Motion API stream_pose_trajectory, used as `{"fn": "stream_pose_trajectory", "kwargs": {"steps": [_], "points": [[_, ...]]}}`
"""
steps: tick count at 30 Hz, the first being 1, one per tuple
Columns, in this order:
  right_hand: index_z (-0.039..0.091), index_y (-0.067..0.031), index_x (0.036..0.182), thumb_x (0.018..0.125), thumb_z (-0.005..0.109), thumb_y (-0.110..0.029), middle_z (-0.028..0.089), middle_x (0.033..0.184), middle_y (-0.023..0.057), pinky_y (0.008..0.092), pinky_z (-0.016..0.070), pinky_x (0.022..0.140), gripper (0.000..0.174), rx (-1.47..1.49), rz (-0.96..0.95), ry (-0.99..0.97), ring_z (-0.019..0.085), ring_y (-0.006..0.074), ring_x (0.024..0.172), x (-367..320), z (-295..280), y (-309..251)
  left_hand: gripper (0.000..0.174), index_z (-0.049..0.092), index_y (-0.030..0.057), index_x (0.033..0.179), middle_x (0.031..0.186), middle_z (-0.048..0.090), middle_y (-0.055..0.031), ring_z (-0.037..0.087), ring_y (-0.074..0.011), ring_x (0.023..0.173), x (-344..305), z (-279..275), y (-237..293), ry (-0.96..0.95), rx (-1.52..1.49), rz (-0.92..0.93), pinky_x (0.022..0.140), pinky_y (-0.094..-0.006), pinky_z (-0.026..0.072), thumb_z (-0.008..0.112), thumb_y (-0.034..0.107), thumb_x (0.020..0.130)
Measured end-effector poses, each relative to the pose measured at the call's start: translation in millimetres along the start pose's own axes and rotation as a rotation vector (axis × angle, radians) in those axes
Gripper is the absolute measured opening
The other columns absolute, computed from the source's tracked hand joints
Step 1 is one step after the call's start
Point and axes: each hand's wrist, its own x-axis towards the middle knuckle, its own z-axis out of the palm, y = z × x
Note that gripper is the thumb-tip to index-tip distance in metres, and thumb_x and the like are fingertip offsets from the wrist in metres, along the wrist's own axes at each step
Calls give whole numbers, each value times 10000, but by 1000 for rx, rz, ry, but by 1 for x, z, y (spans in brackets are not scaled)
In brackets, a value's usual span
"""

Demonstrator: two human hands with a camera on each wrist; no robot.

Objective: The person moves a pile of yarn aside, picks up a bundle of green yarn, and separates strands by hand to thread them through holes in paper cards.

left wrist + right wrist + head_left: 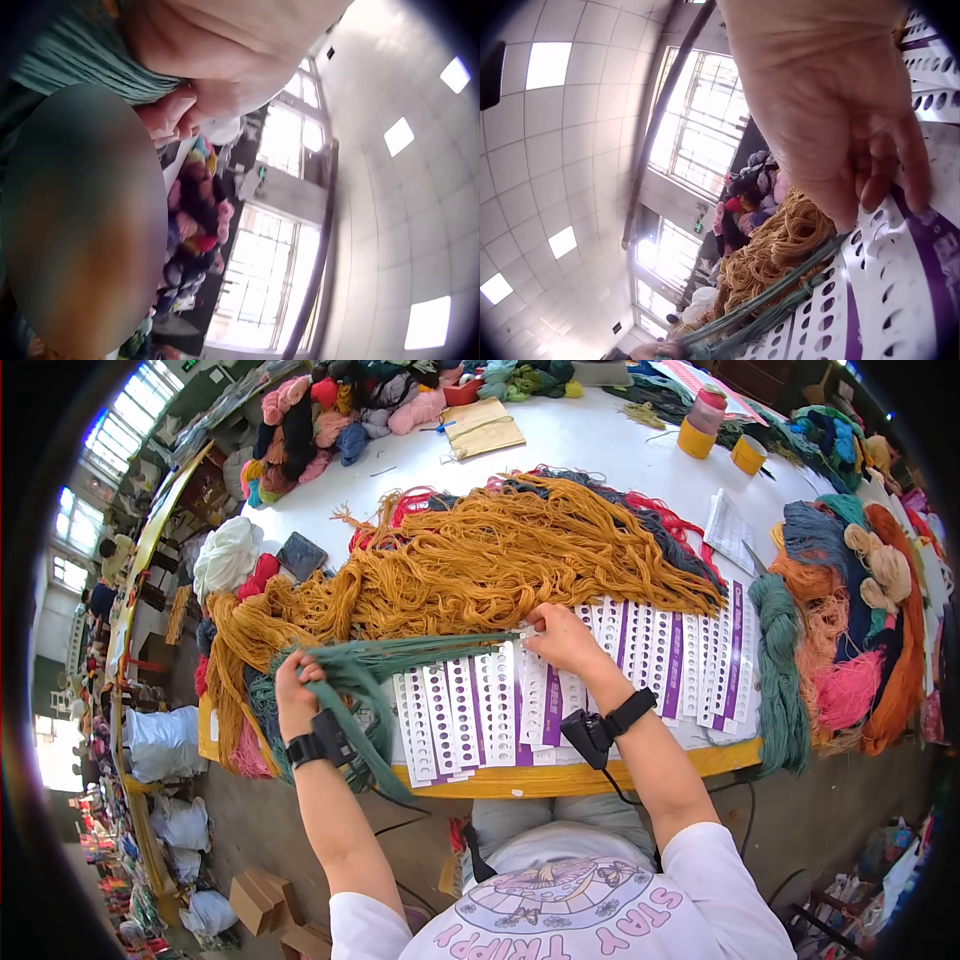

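Observation:
My left hand (pixel 297 685) grips a skein of green yarn (pixel 400 653) at the table's front left; the same green yarn (pixel 82 64) fills the top left of the left wrist view. The strands stretch taut to the right toward my right hand (pixel 558 638). That hand pinches the far end of the strands on a row of white and purple punched cards (pixel 480 710). In the right wrist view the fingers (pixel 877 165) curl down onto a punched card (pixel 885 300), with green strands (pixel 772 300) running off to the lower left.
A big heap of mustard yarn (pixel 470 560) lies just behind the cards on the white round table (pixel 580 440). More skeins (pixel 850 630) pile at the right edge and others (pixel 310 420) at the back left. Yellow cups (pixel 748 455) stand far right.

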Motion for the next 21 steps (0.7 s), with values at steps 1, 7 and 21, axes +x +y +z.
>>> {"fn": "stream_pose_trajectory", "kwargs": {"steps": [1,7,21], "points": [[576,0,987,697,655,-171,585,948,140,327,458,773,346,2,-5,14,570,250,889,-1,1,2,144,460,51,827,781,532,-53,514,-127,558,-16,5,-2,250,116,166,451,-262,381,421,166,905],[632,-21,864,716,659,-180,618,842,98,320,475,671,219,87,-52,171,597,215,768,-12,14,-10,486,548,-3,1055,1082,575,-132,584,-227,949,-112,58,-32,107,393,201,639,-309,475,355,421,920],[637,-17,885,810,621,-143,633,764,33,191,461,483,148,1122,-131,-192,568,70,613,-171,-11,-99,575,479,-72,1156,1222,478,-152,492,-228,1080,-244,200,-146,-476,472,-18,843,-342,461,295,425,932]]}}
